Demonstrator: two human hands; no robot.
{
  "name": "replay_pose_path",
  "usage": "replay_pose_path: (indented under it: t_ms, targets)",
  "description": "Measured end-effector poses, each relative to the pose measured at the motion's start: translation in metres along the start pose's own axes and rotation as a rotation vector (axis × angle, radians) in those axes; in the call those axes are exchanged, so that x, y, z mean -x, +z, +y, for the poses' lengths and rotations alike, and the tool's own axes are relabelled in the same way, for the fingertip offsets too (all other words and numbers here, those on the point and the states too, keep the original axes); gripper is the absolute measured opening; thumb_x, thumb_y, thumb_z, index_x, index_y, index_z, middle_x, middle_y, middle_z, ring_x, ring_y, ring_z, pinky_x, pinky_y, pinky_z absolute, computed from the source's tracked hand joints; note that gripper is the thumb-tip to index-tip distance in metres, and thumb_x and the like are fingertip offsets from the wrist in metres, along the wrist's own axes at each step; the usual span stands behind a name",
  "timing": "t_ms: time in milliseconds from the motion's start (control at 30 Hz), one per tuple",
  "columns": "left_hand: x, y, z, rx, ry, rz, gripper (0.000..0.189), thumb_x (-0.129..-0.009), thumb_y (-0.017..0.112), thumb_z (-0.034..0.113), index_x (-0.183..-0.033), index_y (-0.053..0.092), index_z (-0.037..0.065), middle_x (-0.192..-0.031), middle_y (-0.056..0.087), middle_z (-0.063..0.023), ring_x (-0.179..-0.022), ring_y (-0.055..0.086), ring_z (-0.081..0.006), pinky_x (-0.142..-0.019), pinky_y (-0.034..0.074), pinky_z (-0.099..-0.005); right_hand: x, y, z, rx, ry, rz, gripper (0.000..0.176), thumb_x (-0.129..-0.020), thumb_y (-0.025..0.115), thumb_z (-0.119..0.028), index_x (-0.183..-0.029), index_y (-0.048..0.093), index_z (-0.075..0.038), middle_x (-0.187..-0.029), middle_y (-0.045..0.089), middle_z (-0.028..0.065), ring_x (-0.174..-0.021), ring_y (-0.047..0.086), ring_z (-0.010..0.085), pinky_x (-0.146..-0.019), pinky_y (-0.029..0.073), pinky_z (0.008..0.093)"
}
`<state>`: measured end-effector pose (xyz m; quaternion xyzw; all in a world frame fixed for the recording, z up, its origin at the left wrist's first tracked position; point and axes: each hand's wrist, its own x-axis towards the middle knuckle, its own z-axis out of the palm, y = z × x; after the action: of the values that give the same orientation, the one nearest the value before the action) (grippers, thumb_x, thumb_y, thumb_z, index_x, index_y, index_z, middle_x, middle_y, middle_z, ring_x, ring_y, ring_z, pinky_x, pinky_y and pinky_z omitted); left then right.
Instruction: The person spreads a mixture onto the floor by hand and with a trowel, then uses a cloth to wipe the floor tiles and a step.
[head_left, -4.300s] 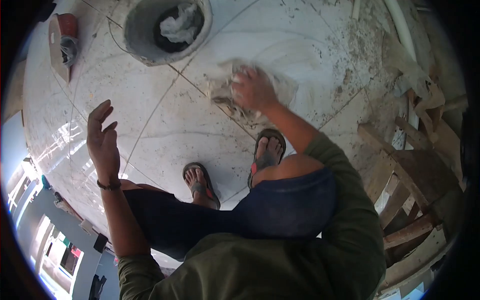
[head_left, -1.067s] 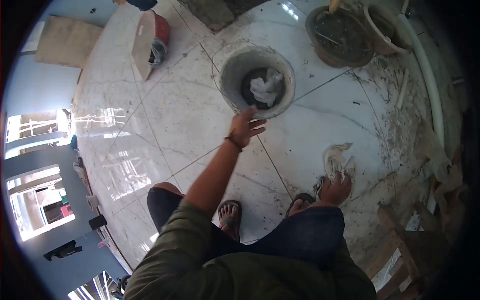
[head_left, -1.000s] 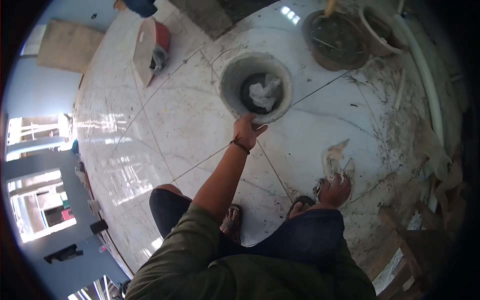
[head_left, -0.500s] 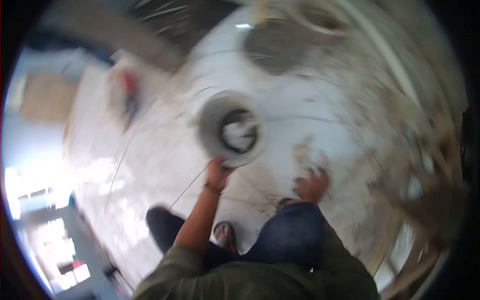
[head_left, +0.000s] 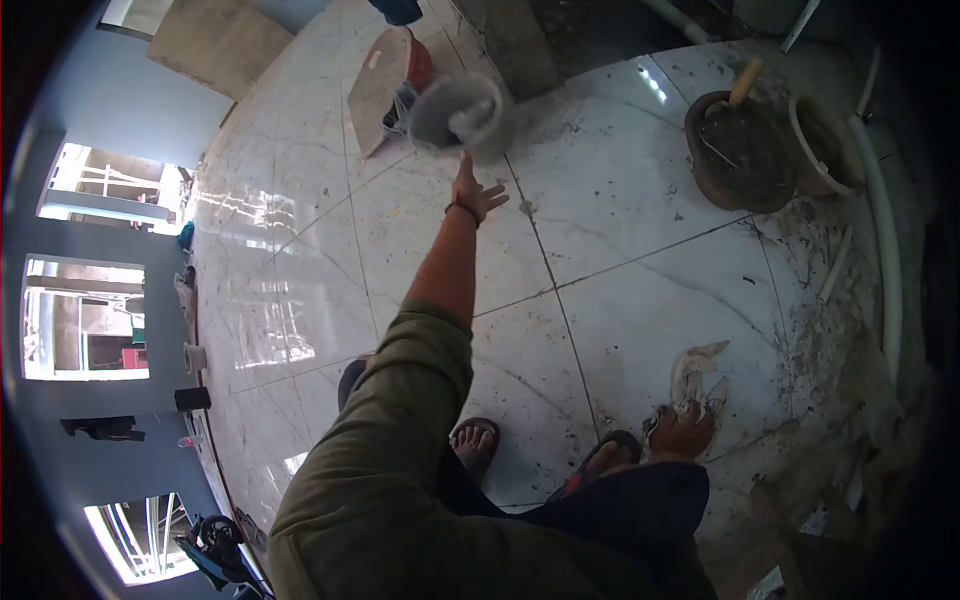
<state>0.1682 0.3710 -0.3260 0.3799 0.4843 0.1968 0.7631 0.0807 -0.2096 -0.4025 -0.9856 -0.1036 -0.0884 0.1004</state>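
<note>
My left hand (head_left: 478, 194) reaches far forward with its fingers apart and nothing in them. Just beyond its fingertips is a grey bucket (head_left: 432, 112), blurred and tilted, with something whitish inside. Low over the floor at the right, my right hand (head_left: 685, 432) has its fingers spread, the tips at the lower end of a crumpled, dirty off-white scrap (head_left: 694, 368) that looks like cloth or paper.
Beside the bucket lie a flat board (head_left: 372, 95) and a red object (head_left: 418, 64). At the right stand a dark tub (head_left: 708, 185) of grey mix with a wooden-handled tool (head_left: 745, 82), another tub (head_left: 838, 175) and a pale pipe (head_left: 885, 240). Dirt covers the tiled floor (head_left: 650, 240) nearby.
My left hand has let go of the bucket's rim and stretched forward; the bucket is farther away, near the board. My right hand stays low by the scrap. The view has turned.
</note>
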Motion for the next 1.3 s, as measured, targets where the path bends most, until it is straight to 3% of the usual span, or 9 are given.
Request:
replay_pose_path:
  t_ms: [133,200,300,467,600,800,1033,1167,1300]
  targets:
    - [0.042,-0.012,-0.018,-0.995,-0.078,-0.258,0.079,-0.09,0.062,0.049,-0.151,0.028,0.011,-0.142,0.046,-0.0183,-0.118,0.057,-0.032,-0.089,0.052,-0.0498,0.001,0.006,0.002,-0.005,-0.023,0.028,0.042,-0.075,0.065,-0.03,-0.111,0.063,-0.007,-0.12,0.056,0.0205,-0.112,0.052,0.0432,-0.093,0.042,0.0557]
    - [0.104,-0.021,-0.023,-1.504,0.136,-0.586,0.063,-0.094,0.059,0.039,-0.145,0.041,0.009,-0.128,0.059,-0.0116,-0.108,0.061,-0.0239,-0.086,0.052,-0.0413,0.0,0.007,0.007,-0.043,-0.021,-0.002,0.046,-0.072,0.066,-0.033,-0.111,0.064,-0.008,-0.121,0.055,0.0212,-0.113,0.051,0.0432,-0.095,0.041,0.0563]
    - [0.183,0.002,-0.014,-1.515,-0.097,-0.868,0.058,-0.093,0.06,0.032,-0.143,0.045,0.008,-0.123,0.063,-0.0087,-0.104,0.06,-0.019,-0.087,0.049,-0.034,0.0,0.009,0.007,0.027,0.081,-0.094,0.053,-0.067,0.073,-0.036,-0.112,0.066,-0.009,-0.12,0.057,0.0213,-0.116,0.05,0.0414,-0.098,0.039,0.0538]
    - [0.224,0.055,-0.051,-1.287,0.26,-0.849,0.053,-0.092,0.06,0.028,-0.136,0.051,0.0,-0.113,0.068,-0.011,-0.1,0.062,-0.0182,-0.086,0.048,-0.0303,-0.006,-0.004,0.029,-0.065,-0.075,-0.256,0.059,-0.069,0.078,-0.032,-0.122,0.059,-0.015,-0.127,0.049,0.0183,-0.118,0.048,0.04,-0.099,0.042,0.0534]
    - [0.231,0.099,-0.101,-1.216,0.397,-0.902,0.052,-0.089,0.063,0.027,-0.129,0.054,-0.004,-0.107,0.07,-0.0132,-0.096,0.063,-0.0198,-0.085,0.048,-0.0303,-0.038,-0.064,0.052,0.07,0.01,-0.733,0.061,-0.071,0.079,-0.029,-0.127,0.057,-0.019,-0.131,0.047,0.0165,-0.122,0.045,0.0426,-0.096,0.048,0.0491]
    - [0.299,0.129,-0.161,-0.971,0.415,-1.026,0.049,-0.083,0.066,0.03,-0.119,0.061,-0.003,-0.106,0.069,-0.0216,-0.1,0.066,-0.0332,-0.087,0.05,-0.0364,-0.043,-0.174,0.08,0.342,0.135,-0.503,0.06,-0.08,0.071,-0.029,-0.136,0.053,-0.019,-0.143,0.04,0.0202,-0.128,0.042,0.0437,-0.1,0.046,0.048]
    - [0.349,0.124,-0.15,-0.931,0.468,-1.153,0.041,-0.084,0.066,0.024,-0.116,0.063,-0.002,-0.106,0.069,-0.0195,-0.1,0.066,-0.0292,-0.086,0.05,-0.0354,0.066,-0.05,0.1,0.15,0.717,-0.595,0.084,-0.086,0.053,-0.058,-0.154,0.024,-0.018,-0.153,0.024,0.0295,-0.143,0.02,0.0449,-0.117,0.014,0.0555]
    - [0.331,0.108,-0.136,-1.031,0.364,-1.066,0.038,-0.085,0.065,0.022,-0.115,0.063,-0.003,-0.104,0.069,-0.0181,-0.096,0.066,-0.0259,-0.084,0.049,-0.0332,0.105,-0.039,-0.004,-0.061,0.995,-0.415,0.076,-0.086,0.064,-0.044,-0.15,0.032,-0.017,-0.146,0.035,0.0247,-0.133,0.035,0.0424,-0.109,0.029,0.0567]
    - [0.329,0.106,-0.122,-0.917,0.325,-1.004,0.037,-0.087,0.062,0.02,-0.114,0.063,-0.004,-0.097,0.068,-0.0146,-0.088,0.063,-0.0192,-0.078,0.048,-0.0302,0.108,0.044,-0.064,-0.018,0.564,-0.281,0.058,-0.086,0.063,-0.031,-0.138,0.046,-0.013,-0.141,0.042,0.0209,-0.123,0.043,0.0408,-0.099,0.042,0.0526]
